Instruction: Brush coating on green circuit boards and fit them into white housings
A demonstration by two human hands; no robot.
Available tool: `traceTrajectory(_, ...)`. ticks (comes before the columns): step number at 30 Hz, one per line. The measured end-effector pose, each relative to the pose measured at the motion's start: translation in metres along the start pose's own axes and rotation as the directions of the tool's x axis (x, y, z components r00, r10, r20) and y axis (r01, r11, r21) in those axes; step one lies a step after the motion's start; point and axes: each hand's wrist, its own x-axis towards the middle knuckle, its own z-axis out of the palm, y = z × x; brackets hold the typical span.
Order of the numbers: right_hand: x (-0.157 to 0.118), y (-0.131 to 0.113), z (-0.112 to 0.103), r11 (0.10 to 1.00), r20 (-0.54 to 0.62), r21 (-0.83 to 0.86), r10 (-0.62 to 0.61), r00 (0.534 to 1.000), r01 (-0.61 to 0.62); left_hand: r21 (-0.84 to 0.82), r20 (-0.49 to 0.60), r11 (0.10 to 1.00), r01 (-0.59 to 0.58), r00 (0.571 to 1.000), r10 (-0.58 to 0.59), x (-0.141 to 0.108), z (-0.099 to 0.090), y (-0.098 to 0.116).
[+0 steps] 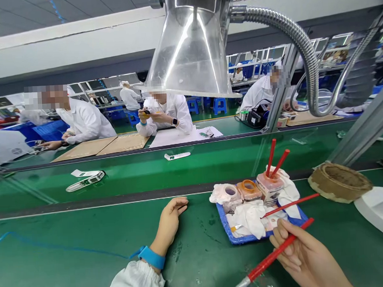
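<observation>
My right hand is closed round the handle of a red brush, whose metal collar and bristles point down and left. My left hand rests on the green bench near the belt's edge, holding nothing, fingers somewhat curled and apart, with a blue band on the wrist. Between and beyond the hands lies a blue tray with white cloths, a small jar with an orange rim and another jar with two red sticks upright in it. A second red brush lies across the tray.
A clear extraction hood hangs above, with a metal hose. Brown tape roll and a white object are at the right. White device parts lie on the green belt. Several people in white sit beyond it.
</observation>
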Motion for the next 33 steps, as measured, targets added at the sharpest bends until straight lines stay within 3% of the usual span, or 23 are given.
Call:
traceTrajectory(21, 0.008, 0.004, -0.01, 0.998, 0.024, 0.062, 0.018, 1.0, -0.019, 0.064, 0.03, 0.996, -0.064, 0.998, 0.062, 0.001, -0.001, 0.001)
traceTrajectory(33, 0.008, 0.002, 0.004, 0.998, -0.002, 0.06, -0.02, 1.0, 0.02, 0.129, 0.064, 0.991, -0.036, 0.998, 0.028, 0.006, -0.008, -0.003)
